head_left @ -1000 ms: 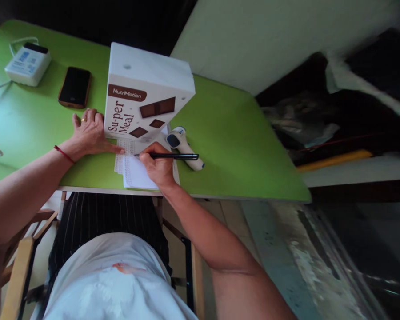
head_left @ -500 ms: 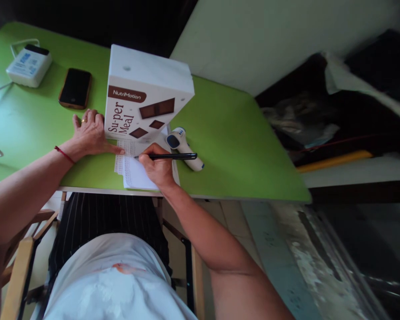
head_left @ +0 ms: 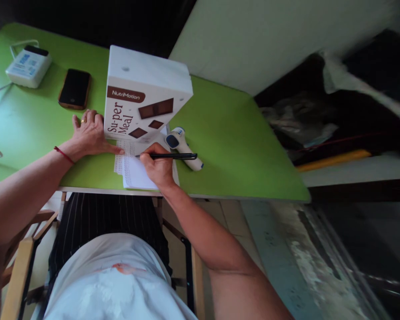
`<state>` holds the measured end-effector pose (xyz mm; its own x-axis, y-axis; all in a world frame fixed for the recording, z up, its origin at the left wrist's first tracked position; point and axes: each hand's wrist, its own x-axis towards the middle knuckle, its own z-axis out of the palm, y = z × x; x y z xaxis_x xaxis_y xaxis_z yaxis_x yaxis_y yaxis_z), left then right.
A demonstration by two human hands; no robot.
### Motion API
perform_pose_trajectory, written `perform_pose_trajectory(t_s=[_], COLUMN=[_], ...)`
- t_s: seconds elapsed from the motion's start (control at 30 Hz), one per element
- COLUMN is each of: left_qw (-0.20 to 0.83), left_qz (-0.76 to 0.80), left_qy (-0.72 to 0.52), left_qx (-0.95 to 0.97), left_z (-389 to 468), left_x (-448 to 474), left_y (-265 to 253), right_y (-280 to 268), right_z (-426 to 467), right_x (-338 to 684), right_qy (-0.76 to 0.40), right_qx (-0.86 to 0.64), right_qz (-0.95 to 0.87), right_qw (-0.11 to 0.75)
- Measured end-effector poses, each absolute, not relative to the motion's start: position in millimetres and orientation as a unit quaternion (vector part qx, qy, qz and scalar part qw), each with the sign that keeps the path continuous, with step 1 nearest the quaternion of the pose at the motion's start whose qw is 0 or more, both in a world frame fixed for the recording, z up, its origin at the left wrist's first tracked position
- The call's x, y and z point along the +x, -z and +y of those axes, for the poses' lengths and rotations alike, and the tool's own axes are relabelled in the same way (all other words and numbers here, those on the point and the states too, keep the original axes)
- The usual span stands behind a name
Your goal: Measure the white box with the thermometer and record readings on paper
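My right hand (head_left: 159, 166) is closed round a black pen (head_left: 178, 156), its tip down at the white paper (head_left: 138, 174) near the table's front edge. Flat on the table, my left hand (head_left: 90, 135) has its thumb stretched onto the left edge of a sheet covered in small writing (head_left: 119, 164). The fingers of that hand lie beside the lower left edge of a white box (head_left: 150, 66) marked "NutriMotion Su-per Meal". This box stands upright behind the paper and hides part of it. A white and blue handheld thermometer (head_left: 186, 149) lies right of the paper, partly behind the pen.
A phone with a dark screen (head_left: 75, 89) lies on the green table (head_left: 233, 146), left of the box. Farther left stands a white device (head_left: 29, 66) with a cable. A wall (head_left: 253, 40) rises behind the table, and plastic bags (head_left: 300, 120) sit at the right.
The view has shifted very slightly. Both hands keep their places, the pen still at the paper, with no clear movement.
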<state>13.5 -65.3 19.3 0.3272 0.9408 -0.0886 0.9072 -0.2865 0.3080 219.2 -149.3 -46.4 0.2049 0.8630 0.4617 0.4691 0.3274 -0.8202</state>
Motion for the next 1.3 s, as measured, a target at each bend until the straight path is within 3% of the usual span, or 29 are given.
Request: perform_pose_trajectory(t_s=[1.1, 1.3], left_qw=[0.160, 0.175], left_qz=[0.567, 0.576], left_qy=[-0.062, -0.115], left_qx=[0.806, 0.790], left_z=[-61, -54], left_x=[11, 8], left_y=[-15, -9], right_y=[51, 34], right_z=[-147, -153], right_x=[221, 232], right_qy=[-0.187, -0.123], right_qx=[-0.549, -0.514], right_qz=[-0.613, -0.626], right_qw=[0.537, 0.573])
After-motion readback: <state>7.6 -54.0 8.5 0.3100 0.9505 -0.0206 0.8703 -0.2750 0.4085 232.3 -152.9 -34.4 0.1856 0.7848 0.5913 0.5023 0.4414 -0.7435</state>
